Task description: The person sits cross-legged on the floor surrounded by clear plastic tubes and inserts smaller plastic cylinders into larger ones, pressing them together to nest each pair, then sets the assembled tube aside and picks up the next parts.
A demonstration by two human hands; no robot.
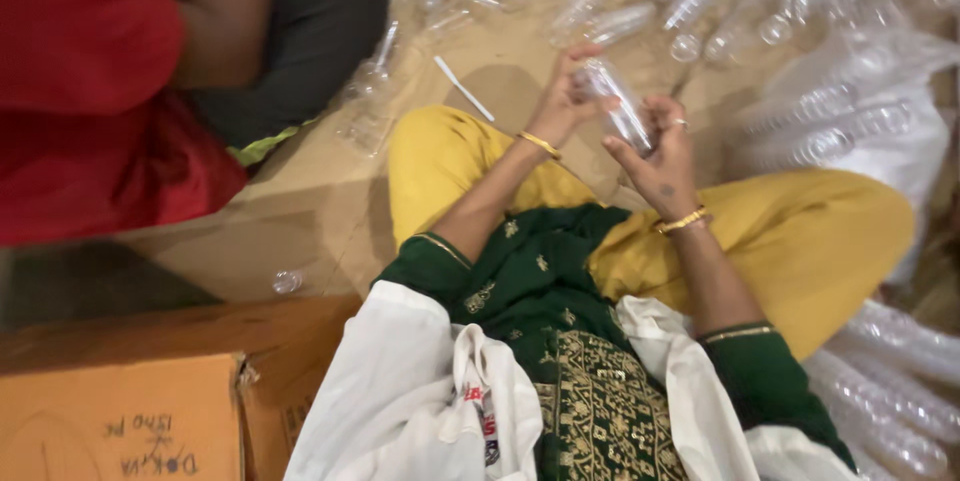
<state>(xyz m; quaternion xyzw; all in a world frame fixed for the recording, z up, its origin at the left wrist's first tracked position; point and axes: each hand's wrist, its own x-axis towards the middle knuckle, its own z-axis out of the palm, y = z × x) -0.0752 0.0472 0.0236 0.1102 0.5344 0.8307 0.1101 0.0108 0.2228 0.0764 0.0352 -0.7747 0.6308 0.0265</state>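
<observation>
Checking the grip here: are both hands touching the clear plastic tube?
Touching. The head view shows the left hand pinching the clear plastic tube at its upper end, and the right hand closing fingers around its lower end.

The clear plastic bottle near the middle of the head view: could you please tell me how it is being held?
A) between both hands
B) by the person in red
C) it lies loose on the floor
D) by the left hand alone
A: the clear plastic bottle sits between the left hand and the right hand, raised above the yellow trousers.
</observation>
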